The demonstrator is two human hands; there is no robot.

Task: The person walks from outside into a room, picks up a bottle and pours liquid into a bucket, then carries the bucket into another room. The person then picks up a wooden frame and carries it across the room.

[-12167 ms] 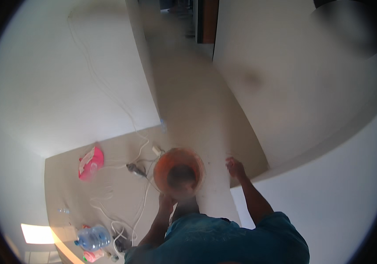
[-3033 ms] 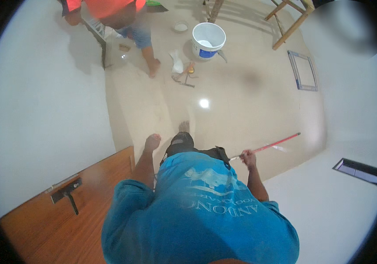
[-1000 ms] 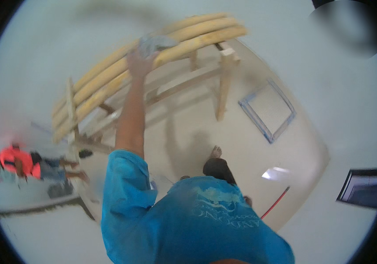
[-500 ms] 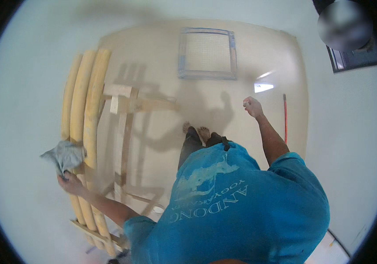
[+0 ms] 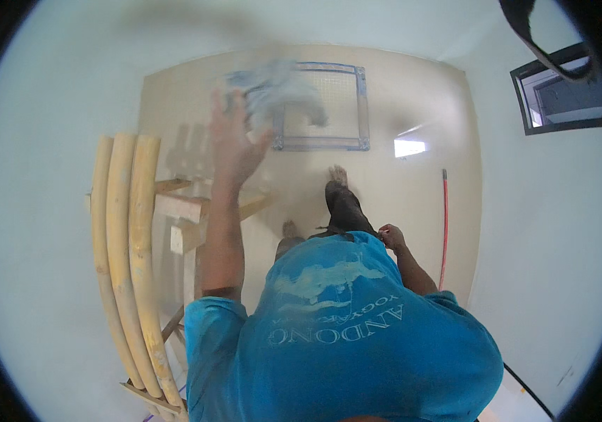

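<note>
My left hand [image 5: 237,149] reaches into the upper middle of the frame, palm up front and fingers spread, slightly blurred. Just beyond its fingertips is a grey-blue cloth [image 5: 280,91], also blurred; I cannot tell whether my fingers touch it. From my view the cloth covers the left part of a square mesh frame [image 5: 364,105], which lies on the beige floor [image 5: 413,200]. My right hand [image 5: 390,237], right of centre, is at my waist beside the hem of my blue shirt [image 5: 385,352], fingers curled; I cannot tell what they pinch. On the left, three yellowish round poles [image 5: 121,211] run alongside a wooden trestle [image 5: 183,207]. A thin red rod [image 5: 445,225] lies at the right.
</note>
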